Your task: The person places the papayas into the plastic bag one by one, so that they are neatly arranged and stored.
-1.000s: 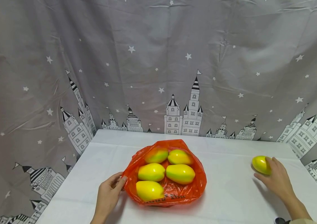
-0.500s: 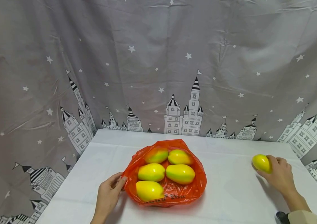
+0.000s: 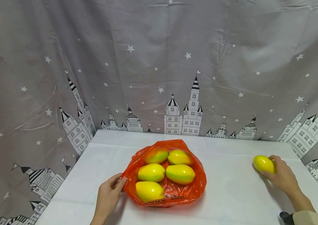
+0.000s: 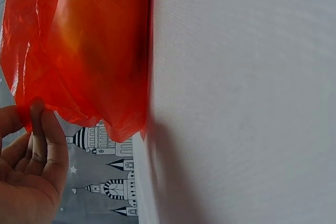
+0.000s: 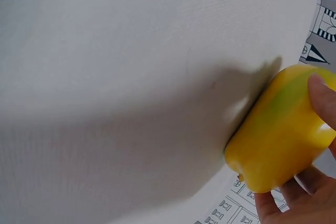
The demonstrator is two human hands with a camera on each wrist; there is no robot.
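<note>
A red plastic bag (image 3: 175,195) lies with its mouth open in the middle of the white table, printed with dark lettering. Inside it rest several glossy yellow-green papayas (image 3: 180,174). At the bag's left rim, my left hand (image 3: 109,195) pinches the plastic between thumb and fingers; the left wrist view shows the red film (image 4: 94,66) caught at the fingertips. Far to the right, my right hand (image 3: 283,176) grips the right end of one more papaya (image 3: 263,163). In the right wrist view, the thumb lies over this papaya (image 5: 278,129) and fingers reach beneath. Whether it touches the table cannot be told.
A white cloth covers the table (image 3: 226,187). Behind and at both sides hangs a grey curtain (image 3: 147,62) printed with stars and castles. A stretch of white tabletop separates the bag from the right hand. A dark band shows at the right wrist.
My right hand has shifted slightly rightward and its hold on the papaya has altered, now at the fruit's right end. The papaya has turned and moved a little. The left hand and bag stay put.
</note>
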